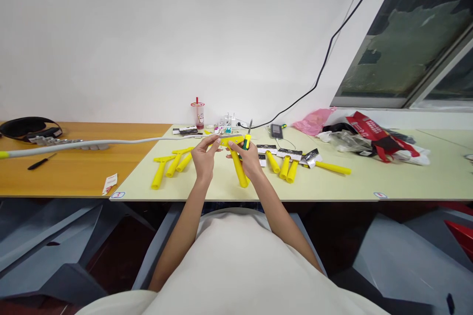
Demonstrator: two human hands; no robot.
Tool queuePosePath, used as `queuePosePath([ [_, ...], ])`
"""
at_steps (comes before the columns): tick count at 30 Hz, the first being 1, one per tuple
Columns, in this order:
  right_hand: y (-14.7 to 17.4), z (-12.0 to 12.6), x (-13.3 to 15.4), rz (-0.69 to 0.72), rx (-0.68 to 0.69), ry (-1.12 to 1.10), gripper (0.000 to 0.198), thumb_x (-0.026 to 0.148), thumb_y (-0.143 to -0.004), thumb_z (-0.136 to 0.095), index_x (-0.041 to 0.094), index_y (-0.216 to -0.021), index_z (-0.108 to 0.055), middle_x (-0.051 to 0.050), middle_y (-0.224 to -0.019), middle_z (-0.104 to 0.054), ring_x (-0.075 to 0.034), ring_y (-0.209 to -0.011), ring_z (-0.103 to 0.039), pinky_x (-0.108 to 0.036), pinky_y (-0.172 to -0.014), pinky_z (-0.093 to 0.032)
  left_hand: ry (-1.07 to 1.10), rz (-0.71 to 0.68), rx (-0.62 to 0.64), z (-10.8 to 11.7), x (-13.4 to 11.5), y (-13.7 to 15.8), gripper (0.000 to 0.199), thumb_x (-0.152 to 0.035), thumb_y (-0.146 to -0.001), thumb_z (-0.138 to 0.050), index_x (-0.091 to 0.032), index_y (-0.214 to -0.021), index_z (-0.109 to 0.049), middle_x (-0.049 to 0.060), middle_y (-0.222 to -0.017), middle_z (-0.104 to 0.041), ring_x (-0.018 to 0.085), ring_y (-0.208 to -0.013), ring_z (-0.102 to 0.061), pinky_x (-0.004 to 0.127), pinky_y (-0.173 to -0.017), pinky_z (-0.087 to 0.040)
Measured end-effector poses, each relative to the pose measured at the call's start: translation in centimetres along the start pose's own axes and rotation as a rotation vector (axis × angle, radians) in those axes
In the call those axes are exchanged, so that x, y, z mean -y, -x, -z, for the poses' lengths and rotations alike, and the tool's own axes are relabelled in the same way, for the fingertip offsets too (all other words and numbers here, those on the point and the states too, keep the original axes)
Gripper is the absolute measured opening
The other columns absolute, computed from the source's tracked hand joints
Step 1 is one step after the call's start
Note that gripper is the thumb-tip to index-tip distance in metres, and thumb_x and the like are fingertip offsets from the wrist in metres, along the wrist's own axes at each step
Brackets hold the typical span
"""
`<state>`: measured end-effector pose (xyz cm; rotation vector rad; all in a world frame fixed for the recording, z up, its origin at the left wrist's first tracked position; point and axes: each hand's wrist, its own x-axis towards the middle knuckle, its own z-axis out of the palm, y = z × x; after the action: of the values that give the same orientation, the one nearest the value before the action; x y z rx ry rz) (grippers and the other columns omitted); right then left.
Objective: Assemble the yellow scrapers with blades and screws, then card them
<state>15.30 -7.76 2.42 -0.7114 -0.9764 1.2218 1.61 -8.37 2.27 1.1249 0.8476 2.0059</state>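
Observation:
Above the table's near middle, a yellow scraper (239, 170) with a T-shaped head and a thin metal blade strip (232, 136) is held between both hands. My left hand (204, 157) is closed, pinching the left end of the head between thumb and fingers. Closed too, my right hand (251, 160) has its thumb on the head's right side. It also carries a green-and-yellow screwdriver (247, 141), shaft pointing up and away. The scraper's handle hangs down toward me. Left of the hands lie several yellow scraper handles (158, 174); to the right are several yellow scrapers (291, 171) with black-and-white cards.
A pink cup with a straw (198, 115) and a charger (232, 120) stand by the wall. Behind the scrapers sits a small dark device (276, 131). Plastic bags (373, 138) are piled right. A grey pole (92, 143) crosses the left side, near a black screwdriver (39, 163).

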Motion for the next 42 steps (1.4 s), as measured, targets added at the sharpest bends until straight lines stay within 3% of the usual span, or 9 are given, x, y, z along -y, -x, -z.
queuePosePath([
  [14,0.3,-0.2,0.3,0.081,-0.050,-0.019,0.071,0.052,-0.054,-0.110,0.025,-0.084,-0.052,0.004,-0.078,-0.069,-0.024,-0.077,-0.081,-0.035,-0.061,-0.075,0.017,0.004,0.018,-0.1,0.2,0.3,0.032,-0.039,-0.076,-0.096,-0.019,-0.099,-0.087,0.011,-0.110,-0.085,0.024,-0.099,-0.079,0.033,-0.078,-0.065],
  [22,0.2,-0.2,0.1,0.071,-0.046,-0.009,0.070,0.051,-0.056,-0.109,0.025,-0.085,-0.051,0.004,-0.080,-0.069,-0.024,-0.080,-0.082,-0.034,-0.061,-0.074,-0.160,-0.173,0.076,0.7,0.4,-0.3,0.027,-0.045,-0.087,-0.089,-0.021,-0.098,-0.086,0.007,-0.102,-0.083,0.022,-0.096,-0.077,0.030,-0.075,-0.068],
  [31,0.3,-0.1,0.6,0.061,-0.048,-0.012,0.072,0.055,-0.053,-0.110,0.025,-0.084,-0.052,0.003,-0.081,-0.070,-0.025,-0.081,-0.081,-0.035,-0.060,-0.074,-0.345,-0.317,0.247,1.8,0.3,-0.7,0.030,-0.049,-0.100,-0.077,-0.025,-0.115,-0.086,0.009,-0.124,-0.082,0.025,-0.116,-0.077,0.034,-0.087,-0.070],
  [37,0.3,0.0,0.7,0.034,-0.044,-0.018,0.071,0.053,-0.053,-0.111,0.024,-0.083,-0.054,0.002,-0.083,-0.070,-0.026,-0.083,-0.082,-0.035,-0.060,-0.074,-0.205,-0.196,0.269,1.6,0.2,-0.9,0.036,-0.054,-0.098,-0.078,-0.022,-0.112,-0.084,0.011,-0.124,-0.083,0.025,-0.110,-0.078,0.035,-0.084,-0.071],
  [42,0.1,0.1,0.1,0.025,-0.030,-0.024,0.070,0.048,-0.054,-0.111,0.024,-0.082,-0.052,0.003,-0.079,-0.067,-0.027,-0.086,-0.083,-0.034,-0.062,-0.075,0.005,0.001,0.098,1.3,0.8,-1.3,0.038,-0.048,-0.080,-0.094,-0.019,-0.102,-0.083,0.008,-0.105,-0.083,0.020,-0.091,-0.077,0.031,-0.074,-0.068],
])
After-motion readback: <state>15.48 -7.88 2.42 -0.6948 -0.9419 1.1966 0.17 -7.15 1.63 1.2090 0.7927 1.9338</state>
